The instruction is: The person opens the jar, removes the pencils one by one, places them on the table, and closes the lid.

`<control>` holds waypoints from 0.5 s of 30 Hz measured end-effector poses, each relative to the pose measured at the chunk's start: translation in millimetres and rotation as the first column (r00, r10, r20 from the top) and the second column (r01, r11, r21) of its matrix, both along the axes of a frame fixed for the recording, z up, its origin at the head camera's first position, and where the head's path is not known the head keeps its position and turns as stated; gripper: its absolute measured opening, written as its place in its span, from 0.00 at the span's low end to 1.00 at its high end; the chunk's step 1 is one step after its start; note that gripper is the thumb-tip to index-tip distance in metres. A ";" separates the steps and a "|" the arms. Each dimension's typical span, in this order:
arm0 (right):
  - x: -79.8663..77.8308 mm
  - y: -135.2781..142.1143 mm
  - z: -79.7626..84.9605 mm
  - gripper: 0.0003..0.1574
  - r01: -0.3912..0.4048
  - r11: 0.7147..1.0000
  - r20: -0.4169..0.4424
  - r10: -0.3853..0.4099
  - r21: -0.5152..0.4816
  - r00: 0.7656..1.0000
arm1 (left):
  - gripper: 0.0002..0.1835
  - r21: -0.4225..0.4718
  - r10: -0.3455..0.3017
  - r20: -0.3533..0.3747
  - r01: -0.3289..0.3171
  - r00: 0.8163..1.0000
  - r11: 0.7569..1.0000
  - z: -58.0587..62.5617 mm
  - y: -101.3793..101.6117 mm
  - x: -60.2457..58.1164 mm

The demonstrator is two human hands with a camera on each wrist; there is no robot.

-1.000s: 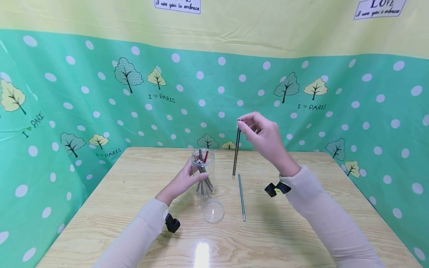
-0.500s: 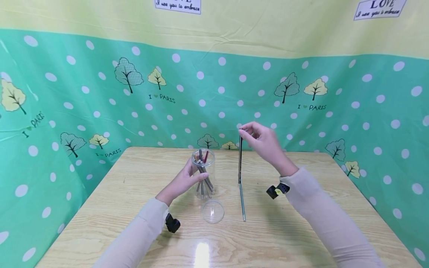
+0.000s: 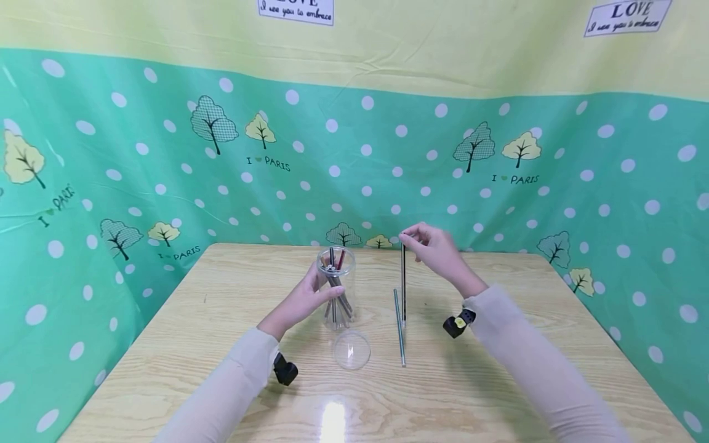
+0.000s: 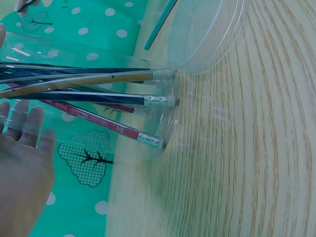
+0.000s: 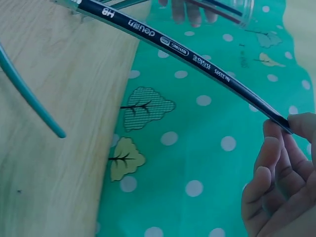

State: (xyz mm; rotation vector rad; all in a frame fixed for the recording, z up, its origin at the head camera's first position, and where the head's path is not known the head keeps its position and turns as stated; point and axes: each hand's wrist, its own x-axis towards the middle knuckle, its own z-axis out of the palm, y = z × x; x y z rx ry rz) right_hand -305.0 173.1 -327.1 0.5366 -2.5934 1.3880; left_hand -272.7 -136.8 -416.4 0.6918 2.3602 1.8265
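My left hand (image 3: pixel 301 300) grips a clear jar (image 3: pixel 351 284) that stands upright without its lid. Inside lean several pencils; the left wrist view shows a red HB pencil (image 4: pixel 94 118) and a brown one (image 4: pixel 108 78), with their ferrule ends at the jar's bottom. To the right, my right hand (image 3: pixel 442 253) pinches a black pencil (image 3: pixel 403 277) by its top tip between thumb and fingers. That pencil hangs upright, its ferrule end low over the table. In the right wrist view white lettering runs along it. Just left of it lies a teal pencil (image 3: pixel 399 326).
A round clear lid (image 3: pixel 352 351) lies on the wooden table (image 3: pixel 221 344) in front of the jar. Behind the table and at both sides hangs a green and yellow curtain (image 3: pixel 365 147). Both wrists wear black cameras.
My right hand has come down and slightly right with the black pencil, passing over the far end of the teal pencil. The left hand and the jar have stayed put.
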 end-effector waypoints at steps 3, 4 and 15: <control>-3.0 3.1 -9.0 0.21 0.014 1.000 0.049 -0.014 -0.003 0.999 | 0.45 -0.007 0.005 0.012 -0.005 1.000 1.000 0.1 0.1 -0.2; -4.1 4.3 -12.2 0.20 0.019 1.000 0.064 -0.018 -0.002 0.998 | 0.45 -0.008 0.006 0.017 -0.006 1.000 1.000 0.0 0.1 -0.3; -13.5 12.5 -42.0 0.23 0.029 0.999 0.161 -0.030 0.014 0.986 | 0.47 -0.015 0.028 0.025 -0.027 0.999 1.000 -0.1 0.8 -0.1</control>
